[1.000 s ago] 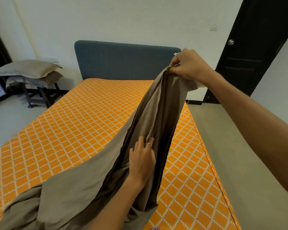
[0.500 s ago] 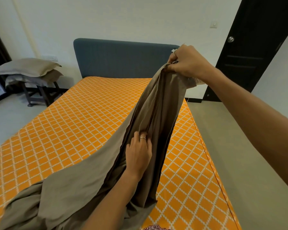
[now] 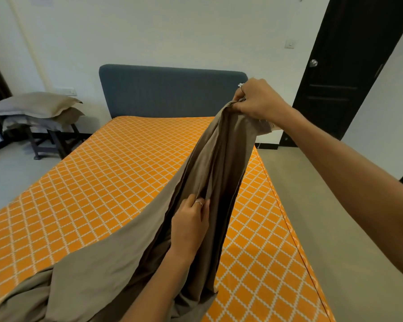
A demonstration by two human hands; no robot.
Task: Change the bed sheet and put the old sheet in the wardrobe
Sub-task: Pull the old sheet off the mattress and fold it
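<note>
Well, the right hand (image 3: 258, 101) grips a bunched end of the taupe sheet (image 3: 116, 259) up high, while the left hand (image 3: 189, 226) pinches a fold lower down; the rest trails across the orange-patterned mattress (image 3: 107, 173). No writing anywhere.

The mattress (image 3: 98, 194) fills the centre and lower frame, its headboard (image 3: 168, 91) behind it at upper centre against the wall. A sheet (image 3: 116, 263) runs from the lower left across the mattress up to the right hand (image 3: 258, 101) at upper right; the left hand (image 3: 189, 226) sits below it, lower centre. Pillows (image 3: 33, 108) lie stacked on a stool (image 3: 49, 142) at left. A door (image 3: 349, 66) stands at upper right.
</note>
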